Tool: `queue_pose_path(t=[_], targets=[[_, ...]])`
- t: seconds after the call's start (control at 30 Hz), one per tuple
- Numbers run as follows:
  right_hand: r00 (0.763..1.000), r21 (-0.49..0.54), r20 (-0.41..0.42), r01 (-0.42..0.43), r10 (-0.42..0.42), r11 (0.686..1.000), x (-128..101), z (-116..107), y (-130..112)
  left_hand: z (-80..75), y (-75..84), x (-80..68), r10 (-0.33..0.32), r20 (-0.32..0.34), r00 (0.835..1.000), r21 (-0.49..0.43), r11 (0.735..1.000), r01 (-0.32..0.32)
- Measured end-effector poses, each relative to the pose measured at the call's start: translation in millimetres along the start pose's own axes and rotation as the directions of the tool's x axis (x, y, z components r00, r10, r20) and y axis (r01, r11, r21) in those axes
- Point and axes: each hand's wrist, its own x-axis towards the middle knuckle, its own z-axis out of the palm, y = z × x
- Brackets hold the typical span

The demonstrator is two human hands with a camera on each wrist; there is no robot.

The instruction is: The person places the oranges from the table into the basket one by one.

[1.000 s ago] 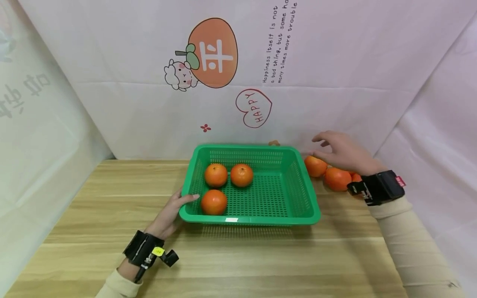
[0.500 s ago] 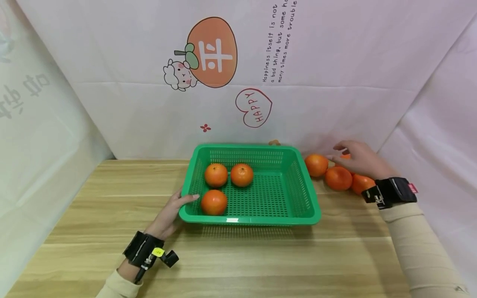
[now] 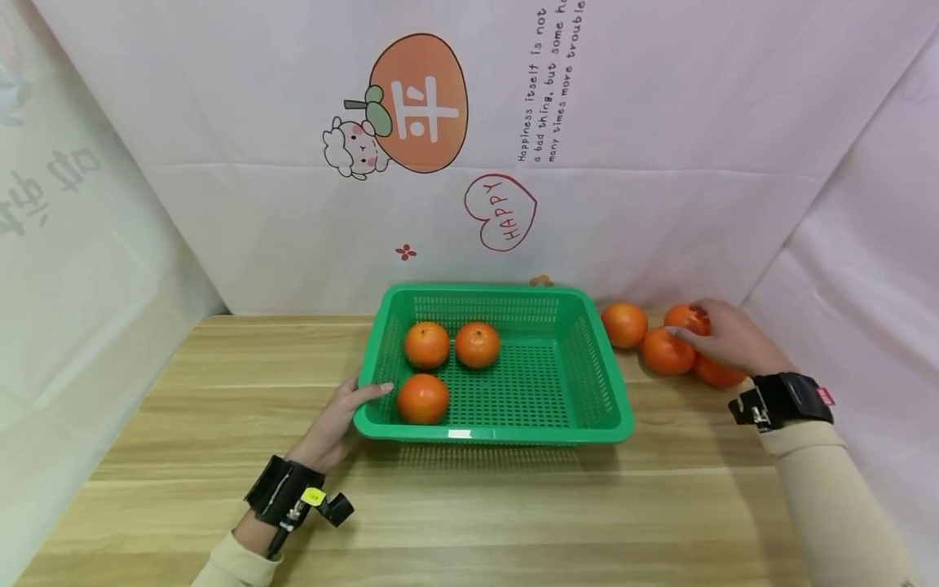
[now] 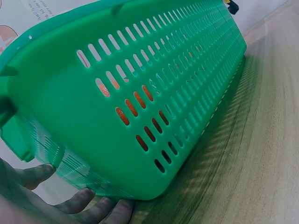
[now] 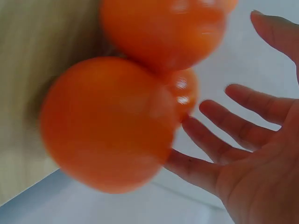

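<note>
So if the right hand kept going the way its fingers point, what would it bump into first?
Most likely the far orange in the loose group beside the green basket: the right hand has its open fingers spread right at it. Whether they already touch is unclear.

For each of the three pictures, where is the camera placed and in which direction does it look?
Head: from above, forward and down at the green basket on the table; both hands and sleeves show.
Left wrist: low beside the basket's wall; left hand's fingers show.
Right wrist: close to the loose oranges; the right hand shows, fingers spread.
Shared: head and left wrist both show the basket.
</note>
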Motion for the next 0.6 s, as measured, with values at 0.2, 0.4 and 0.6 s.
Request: queue_pose_path(t=[0.2, 0.4, 0.6], targets=[[0.997, -0.002, -0.071, -0.012, 0.012, 1.0, -15, 8, 20, 0.5, 1.4, 0.5, 0.003, 0.006, 1.0, 0.003, 1.0, -0.003], [0.995, 0.009, -0.073, -0.072, 0.073, 0.997, -32, 14, 32, -0.7, 2.9, 0.4, 0.007, 0.01, 1.0, -0.006, 1.0, -0.007], [0.994, 0.038, -0.063, -0.09, 0.092, 0.995, -40, 18, 37, 0.1, 3.4, -1.9, 0.0, 0.013, 1.0, 0.001, 1.0, 0.0]])
